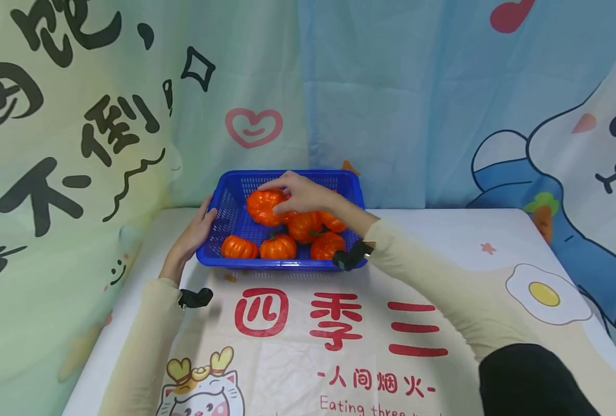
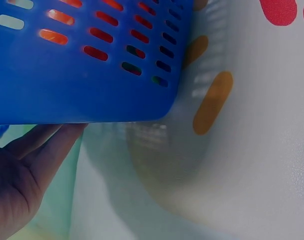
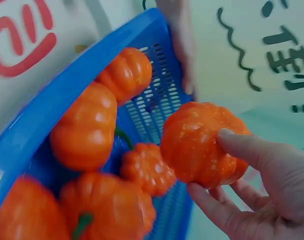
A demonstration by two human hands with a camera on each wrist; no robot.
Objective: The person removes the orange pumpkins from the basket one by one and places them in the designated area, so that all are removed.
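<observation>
My right hand (image 1: pixel 308 193) holds a small orange pumpkin (image 1: pixel 266 207) with thumb and fingers, over the blue plastic basket (image 1: pixel 287 264). In the right wrist view this pumpkin (image 3: pixel 204 142) is ribbed and speckled, apart from the others. Inside the basket lie several more orange pumpkins, among them one at the front left (image 1: pixel 239 247) and one with a green stem (image 1: pixel 278 247). My left hand (image 1: pixel 196 228) rests against the basket's left side, fingers extended. From the left wrist view, the fingers (image 2: pixel 56 150) touch the blue wall; their tips are hidden behind it.
The basket stands at the back of a white table (image 1: pixel 422 231), close to a printed curtain (image 1: pixel 370 115). A printed cloth (image 1: pixel 297 352) with red characters covers the table in front.
</observation>
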